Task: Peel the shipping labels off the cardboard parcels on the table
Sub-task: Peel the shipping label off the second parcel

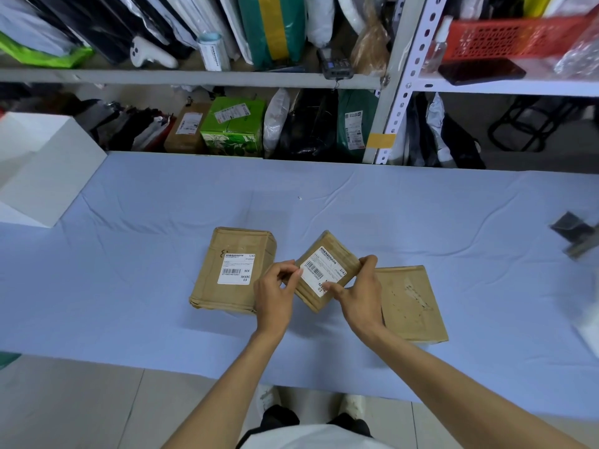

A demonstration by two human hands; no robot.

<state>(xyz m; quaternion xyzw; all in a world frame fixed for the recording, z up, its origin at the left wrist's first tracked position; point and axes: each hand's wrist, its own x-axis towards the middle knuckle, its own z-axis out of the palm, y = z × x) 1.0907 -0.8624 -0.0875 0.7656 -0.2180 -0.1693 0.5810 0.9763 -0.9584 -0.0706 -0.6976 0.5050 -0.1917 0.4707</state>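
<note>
Three cardboard parcels are on the blue-covered table (162, 254). The left parcel (227, 283) lies flat with a white shipping label (236, 268) on top. I hold the small middle parcel (337, 251) tilted above the table; its white label (322, 270) faces me. My left hand (275, 293) pinches the label's left corner between thumb and forefinger. My right hand (359, 293) grips the parcel's right side, thumb on the label's lower edge. The right parcel (408, 303) lies flat with no label, only torn traces on its top.
A white box (42, 166) sits at the table's far left. A dark object (573, 231) lies at the right edge. Metal shelves (398, 92) packed with bags and parcels stand behind the table. My shoes (269, 400) show below the front edge.
</note>
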